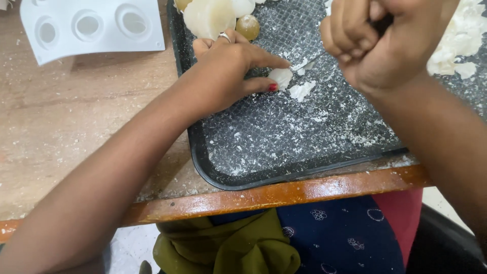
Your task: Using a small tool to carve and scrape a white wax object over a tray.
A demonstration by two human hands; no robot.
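My left hand (228, 71) rests on a dark textured tray (243, 172), its fingertips pinching a small white wax chunk (280, 77). More white pieces (301, 90) lie just right of it. My right hand (378, 38) is a closed fist above the tray, gripping a thin tool whose metal tip (310, 63) points down at the chunk. The tool's handle is hidden inside the fist.
Pale wax lumps (209, 16) and a small brownish ball (247, 26) sit at the tray's far left corner. A heap of white flakes (459, 43) lies at far right. A white mould with round cavities (91, 25) lies on the wooden table (66, 116).
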